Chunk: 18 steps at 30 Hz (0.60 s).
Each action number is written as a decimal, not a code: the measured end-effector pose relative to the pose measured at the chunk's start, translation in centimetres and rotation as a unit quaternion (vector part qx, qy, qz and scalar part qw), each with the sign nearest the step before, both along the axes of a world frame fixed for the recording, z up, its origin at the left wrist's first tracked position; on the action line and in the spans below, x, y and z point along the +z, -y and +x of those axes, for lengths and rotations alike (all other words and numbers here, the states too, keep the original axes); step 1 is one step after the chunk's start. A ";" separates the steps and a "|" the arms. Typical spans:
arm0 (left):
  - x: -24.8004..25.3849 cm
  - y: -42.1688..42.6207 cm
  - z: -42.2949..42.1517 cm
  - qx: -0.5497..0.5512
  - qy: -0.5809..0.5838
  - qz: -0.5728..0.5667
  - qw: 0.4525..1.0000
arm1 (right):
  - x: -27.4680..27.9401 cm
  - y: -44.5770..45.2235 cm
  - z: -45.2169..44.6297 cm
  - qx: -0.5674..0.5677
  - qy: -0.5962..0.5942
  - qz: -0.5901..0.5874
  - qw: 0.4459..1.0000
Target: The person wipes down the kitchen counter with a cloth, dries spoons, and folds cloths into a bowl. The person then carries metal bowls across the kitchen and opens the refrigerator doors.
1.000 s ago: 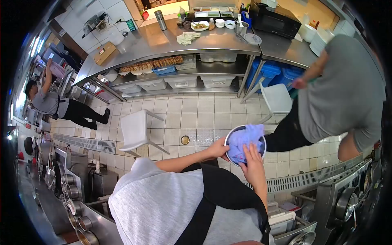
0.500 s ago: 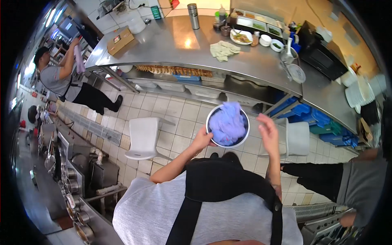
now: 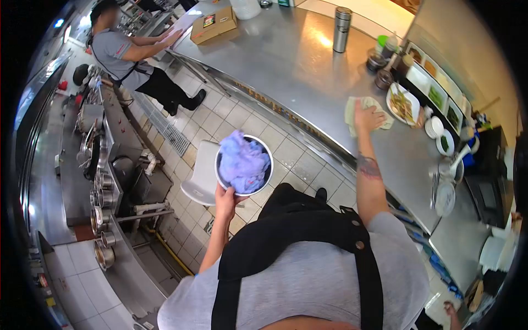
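Note:
My left hand grips the rim and side of a round metal bowl, held above the floor at the left of my body. Crumpled purple-blue cloths fill the bowl and rise over its edge. Stretched out over the steel counter, my right hand lies flat on a pale yellow-green cloth, fingers spread. Just right of that cloth is a white plate of food.
A steel counter runs diagonally ahead, bearing a thermos, a cardboard box and condiment trays. A white chair stands behind the bowl. Another person works at the counter's far left end; cooking equipment lines the left.
My right hand has gone from beside the bowl to the pale cloth on the counter. The bowl has moved left with my left hand. The view has turned, and the other person now reaches to the counter.

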<state>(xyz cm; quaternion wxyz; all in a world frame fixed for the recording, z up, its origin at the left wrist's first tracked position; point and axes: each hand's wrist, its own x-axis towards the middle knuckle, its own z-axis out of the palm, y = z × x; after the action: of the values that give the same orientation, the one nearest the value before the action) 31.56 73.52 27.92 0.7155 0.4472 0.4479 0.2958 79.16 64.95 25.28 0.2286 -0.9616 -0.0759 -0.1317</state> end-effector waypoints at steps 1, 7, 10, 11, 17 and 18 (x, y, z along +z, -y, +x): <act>-0.1 -0.5 -0.5 0.029 -0.004 -0.002 1.000 | 0.1 -2.8 -0.9 -0.045 0.020 -0.077 0.996; -0.4 -7.0 1.1 0.114 -0.036 -0.038 0.992 | -4.1 -23.2 -6.4 0.370 0.120 -0.067 0.919; -0.3 -14.0 4.0 0.095 -0.011 -0.034 0.995 | -4.2 -30.6 -9.6 0.531 0.105 -0.019 0.841; -0.1 -16.9 5.2 0.080 0.001 -0.037 0.996 | -3.5 -32.0 -8.8 0.552 0.107 -0.016 0.827; 1.1 -31.5 9.8 -0.001 0.016 -0.032 0.999 | -2.0 -29.5 -0.7 0.307 0.109 0.007 0.946; 1.5 -33.7 10.5 -0.015 0.009 -0.024 1.000 | -1.5 -27.4 0.1 0.252 0.116 -0.034 0.960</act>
<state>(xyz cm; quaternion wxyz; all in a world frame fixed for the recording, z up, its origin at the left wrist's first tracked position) 42.10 107.22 29.41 0.7338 0.4341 0.4421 0.2786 79.24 92.37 23.83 0.2107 -0.8968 -0.3462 -0.1775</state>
